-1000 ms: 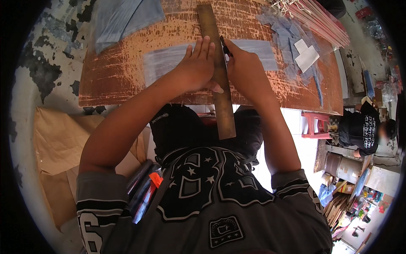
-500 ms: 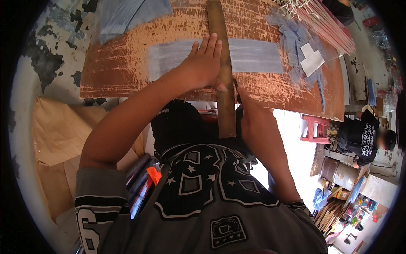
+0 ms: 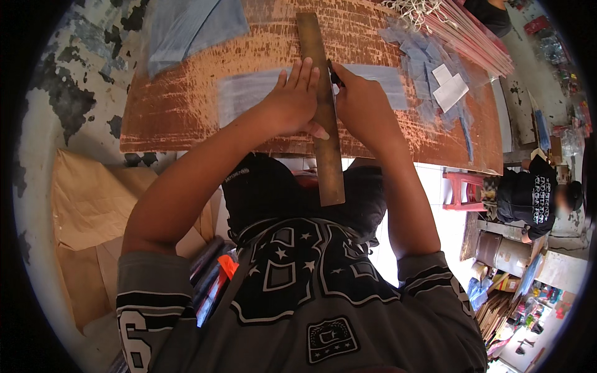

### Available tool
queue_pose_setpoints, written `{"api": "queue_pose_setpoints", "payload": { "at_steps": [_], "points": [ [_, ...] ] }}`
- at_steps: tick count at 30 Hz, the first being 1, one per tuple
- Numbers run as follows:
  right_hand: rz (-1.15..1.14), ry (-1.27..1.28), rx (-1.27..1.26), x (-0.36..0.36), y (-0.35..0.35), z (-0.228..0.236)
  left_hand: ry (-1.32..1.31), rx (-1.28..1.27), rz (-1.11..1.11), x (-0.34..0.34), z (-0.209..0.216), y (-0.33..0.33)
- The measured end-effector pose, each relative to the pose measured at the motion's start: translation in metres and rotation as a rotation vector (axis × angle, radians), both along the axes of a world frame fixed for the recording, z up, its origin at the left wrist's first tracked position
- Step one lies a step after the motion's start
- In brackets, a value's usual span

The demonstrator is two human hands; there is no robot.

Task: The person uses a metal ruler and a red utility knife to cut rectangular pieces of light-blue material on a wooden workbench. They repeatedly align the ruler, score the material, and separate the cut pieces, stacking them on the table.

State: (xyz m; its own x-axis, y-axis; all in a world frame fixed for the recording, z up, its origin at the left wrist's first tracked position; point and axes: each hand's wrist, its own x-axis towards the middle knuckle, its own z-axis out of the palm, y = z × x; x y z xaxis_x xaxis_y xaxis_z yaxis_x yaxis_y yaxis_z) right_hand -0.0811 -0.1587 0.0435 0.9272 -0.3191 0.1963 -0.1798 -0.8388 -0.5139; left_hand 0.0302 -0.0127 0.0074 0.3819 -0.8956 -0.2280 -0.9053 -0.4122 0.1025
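Observation:
A long, flat, brownish ruler (image 3: 328, 161) lies across a translucent bluish plastic sheet (image 3: 239, 93) on the worn table, its near end jutting past the table edge. My left hand (image 3: 292, 102) presses flat on the ruler's left side, fingers stretched forward and thumb across it. Against the ruler's right edge, over the sheet, my right hand (image 3: 364, 105) grips a small black cutter (image 3: 336, 77). Most of the cutter is hidden by the fingers, and its blade cannot be made out.
More plastic sheets (image 3: 193, 31) lie at the table's far left. Plastic scraps (image 3: 423, 68) and a white piece (image 3: 450, 92) lie on the right, near a bundle of pink sticks (image 3: 469, 37). Brown paper (image 3: 93, 205) stands at left. Another person (image 3: 528, 196) is beyond a red stool (image 3: 463, 189).
My right hand has moved forward along the ruler's right edge with the cutter, from the table's near edge onto the sheet. My left hand still presses the ruler.

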Motion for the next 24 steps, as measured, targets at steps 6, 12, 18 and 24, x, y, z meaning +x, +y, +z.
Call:
{"api": "queue_pose_setpoints", "payload": {
  "at_steps": [6, 12, 18, 24],
  "points": [
    [-0.004, 0.091, 0.024, -0.009, 0.009, 0.006, -0.055, -0.024, -0.007, -0.004, -0.006, 0.002],
    [-0.005, 0.224, 0.073, -0.097, 0.044, 0.007, -0.013, -0.033, 0.027, -0.002, -0.005, 0.003],
    [-0.012, 0.193, 0.103, -0.102, 0.032, 0.047, 0.042, -0.031, 0.031, -0.002, 0.003, 0.002],
    [-0.038, -0.022, 0.052, -0.021, -0.002, 0.014, 0.052, -0.015, 0.026, 0.001, 0.003, -0.002]
  ]
}}
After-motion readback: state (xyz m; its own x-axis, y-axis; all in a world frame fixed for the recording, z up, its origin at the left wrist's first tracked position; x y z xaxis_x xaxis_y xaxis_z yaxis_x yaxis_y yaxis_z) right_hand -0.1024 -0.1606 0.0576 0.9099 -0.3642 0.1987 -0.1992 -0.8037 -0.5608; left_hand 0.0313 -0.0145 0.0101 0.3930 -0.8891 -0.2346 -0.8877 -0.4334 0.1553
